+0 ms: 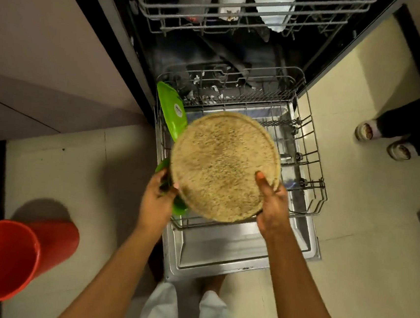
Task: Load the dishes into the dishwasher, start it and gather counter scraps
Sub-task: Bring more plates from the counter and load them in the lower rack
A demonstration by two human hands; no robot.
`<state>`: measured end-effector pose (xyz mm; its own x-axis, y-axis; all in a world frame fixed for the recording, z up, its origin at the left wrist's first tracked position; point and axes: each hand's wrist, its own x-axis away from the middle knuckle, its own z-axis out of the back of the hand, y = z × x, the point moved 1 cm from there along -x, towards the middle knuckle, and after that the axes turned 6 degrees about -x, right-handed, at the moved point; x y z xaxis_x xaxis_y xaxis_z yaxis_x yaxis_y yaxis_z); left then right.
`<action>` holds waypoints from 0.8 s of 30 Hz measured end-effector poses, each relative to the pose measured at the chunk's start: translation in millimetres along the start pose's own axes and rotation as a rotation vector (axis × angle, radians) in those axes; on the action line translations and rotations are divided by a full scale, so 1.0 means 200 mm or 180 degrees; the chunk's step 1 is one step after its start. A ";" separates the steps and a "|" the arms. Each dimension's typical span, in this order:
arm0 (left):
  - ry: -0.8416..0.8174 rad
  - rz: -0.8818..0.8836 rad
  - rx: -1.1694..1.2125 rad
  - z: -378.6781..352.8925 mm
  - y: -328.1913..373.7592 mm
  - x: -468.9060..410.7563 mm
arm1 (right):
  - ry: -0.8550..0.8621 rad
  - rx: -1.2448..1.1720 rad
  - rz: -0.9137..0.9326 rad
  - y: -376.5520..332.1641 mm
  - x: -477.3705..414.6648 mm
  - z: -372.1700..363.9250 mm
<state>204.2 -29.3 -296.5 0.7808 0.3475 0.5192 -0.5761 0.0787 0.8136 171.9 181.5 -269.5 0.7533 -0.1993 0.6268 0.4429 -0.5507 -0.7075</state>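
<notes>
A round speckled tan plate (223, 165) hangs tilted over the pulled-out lower rack (313, 168) of the open dishwasher. My right hand (272, 206) grips its lower right rim, thumb on the face. My left hand (157, 197) is at the plate's lower left edge and holds a green plate (180, 206), mostly hidden behind the tan one. Another green plate (171, 109) stands on edge at the rack's left side. The upper rack (243, 16) holds a dark cup, a white cup and a white dish.
The open dishwasher door (220, 249) lies flat under the rack, right in front of my legs. A red bucket (1, 259) stands on the floor at the lower left. Another person's feet in slippers (382, 139) are on the tiles at the right. Cabinet fronts flank the machine.
</notes>
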 end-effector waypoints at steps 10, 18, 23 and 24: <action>-0.0340 0.0409 -0.1153 -0.26 -0.23 -0.12 | 0.0353 0.3065 0.1380 0.10 0.00 0.14; -0.0271 0.0174 -0.1535 -0.26 -0.28 -0.14 | 0.0183 0.3731 0.1560 0.25 -0.06 0.05; -0.0235 0.0183 -0.1410 -0.28 -0.29 -0.13 | 0.0141 0.3857 0.1301 0.33 -0.12 0.02; -0.0219 0.0168 -0.1424 -0.28 -0.30 -0.13 | 0.0155 0.3853 0.1249 0.34 -0.14 0.02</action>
<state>203.9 8.4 -373.2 0.7531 0.3002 0.5854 -0.6515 0.4637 0.6004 183.0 152.9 -335.2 0.9268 -0.2239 0.3016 0.3735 0.6352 -0.6760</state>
